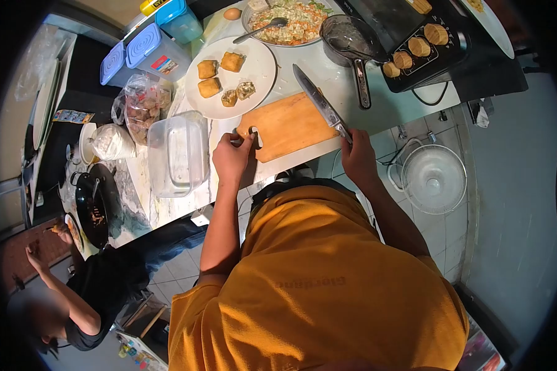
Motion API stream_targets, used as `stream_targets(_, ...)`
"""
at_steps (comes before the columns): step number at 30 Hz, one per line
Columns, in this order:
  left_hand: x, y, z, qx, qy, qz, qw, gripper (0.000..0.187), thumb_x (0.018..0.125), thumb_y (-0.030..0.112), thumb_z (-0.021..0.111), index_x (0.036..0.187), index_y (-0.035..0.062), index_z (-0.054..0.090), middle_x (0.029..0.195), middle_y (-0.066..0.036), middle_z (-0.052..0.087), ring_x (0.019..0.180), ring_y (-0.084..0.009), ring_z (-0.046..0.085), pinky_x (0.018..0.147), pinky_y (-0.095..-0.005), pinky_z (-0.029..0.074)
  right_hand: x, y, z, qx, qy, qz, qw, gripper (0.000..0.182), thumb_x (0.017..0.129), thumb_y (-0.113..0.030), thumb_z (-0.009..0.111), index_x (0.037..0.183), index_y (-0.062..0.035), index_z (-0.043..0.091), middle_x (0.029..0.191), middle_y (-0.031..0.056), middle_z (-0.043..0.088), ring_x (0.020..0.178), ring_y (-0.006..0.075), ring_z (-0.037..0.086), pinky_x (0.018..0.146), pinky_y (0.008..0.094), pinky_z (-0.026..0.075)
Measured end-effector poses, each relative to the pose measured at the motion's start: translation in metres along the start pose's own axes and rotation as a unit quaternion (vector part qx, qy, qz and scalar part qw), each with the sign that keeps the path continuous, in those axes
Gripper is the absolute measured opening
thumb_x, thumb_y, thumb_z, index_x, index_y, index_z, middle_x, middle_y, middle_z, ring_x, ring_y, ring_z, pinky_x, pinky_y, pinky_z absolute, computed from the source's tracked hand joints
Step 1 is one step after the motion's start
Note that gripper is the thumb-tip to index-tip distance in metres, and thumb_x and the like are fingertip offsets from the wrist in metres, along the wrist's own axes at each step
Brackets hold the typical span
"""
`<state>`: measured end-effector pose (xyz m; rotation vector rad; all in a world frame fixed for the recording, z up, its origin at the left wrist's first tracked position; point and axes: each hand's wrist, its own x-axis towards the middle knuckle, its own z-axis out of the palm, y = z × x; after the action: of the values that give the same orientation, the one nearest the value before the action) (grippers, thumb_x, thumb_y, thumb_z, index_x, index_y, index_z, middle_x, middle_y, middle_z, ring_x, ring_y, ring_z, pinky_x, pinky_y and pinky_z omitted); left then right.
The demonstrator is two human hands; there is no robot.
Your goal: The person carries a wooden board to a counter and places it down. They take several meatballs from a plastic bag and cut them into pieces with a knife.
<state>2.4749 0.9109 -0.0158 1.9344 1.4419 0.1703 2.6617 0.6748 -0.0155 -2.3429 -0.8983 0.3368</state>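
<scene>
My left hand [233, 156] grips the end of a wooden cutting board [294, 128], its fingers at the handle hole. My right hand [359, 156] is closed round the handle of a kitchen knife [319, 99], whose blade points up and left across the board's right end. Just beyond the board is a white plate [263, 80] with several golden fried tofu pieces [233, 61]; one is split into two halves, showing a filling [246, 90]. A clear plastic container [178, 154] stands left of my left hand.
A bowl of shredded vegetables [291, 26] with a spoon, a frying pan [353, 40] and a black griddle [439, 59] holding browned pieces line the back. Left are blue-lidded tubs [158, 52] and a plastic bag [145, 108]. A co-worker [99, 278] stands lower left.
</scene>
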Motion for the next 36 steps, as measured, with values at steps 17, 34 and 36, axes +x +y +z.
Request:
stream_targets(17, 0.012, 0.008, -0.015, -0.002, -0.04, 0.053, 0.998, 0.042, 0.083, 0.038, 0.077, 0.092, -0.0024, 0.069, 0.075, -0.014, 0.071, 0.062, -0.0192, 0.068, 0.059, -0.031, 0.052, 0.032, -0.009, 0.007, -0.113, -0.022, -0.043, 0.992, 0.031, 0.093, -0.017, 0.061, 0.119, -0.0022, 0.054, 0.108, 0.0207, 0.053, 0.093, 0.0381, 0.061, 0.076, 0.0444, 0.053)
stream_targets(34, 0.086, -0.05, -0.17, -0.106, 0.139, 0.034, 0.984, 0.035, 0.09, 0.029, 0.072, 0.102, -0.0027, 0.068, 0.077, -0.006, 0.066, 0.069, -0.0136, 0.059, 0.068, -0.0271, 0.049, 0.065, -0.083, 0.022, -0.028, 0.016, -0.245, 0.969, 0.04, 0.081, -0.015, 0.072, 0.118, -0.0052, 0.06, 0.114, 0.0135, 0.054, 0.108, 0.033, 0.053, 0.095, 0.0447, 0.042)
stream_targets(36, 0.097, -0.068, -0.181, -0.075, 0.161, 0.032, 0.984, 0.037, 0.088, 0.031, 0.073, 0.103, -0.0027, 0.069, 0.081, -0.009, 0.066, 0.071, -0.0157, 0.06, 0.07, -0.0285, 0.05, 0.072, -0.095, 0.03, -0.016, 0.013, -0.257, 0.966, 0.04, 0.081, -0.015, 0.072, 0.118, -0.0055, 0.061, 0.114, 0.0135, 0.055, 0.108, 0.0329, 0.053, 0.094, 0.044, 0.042)
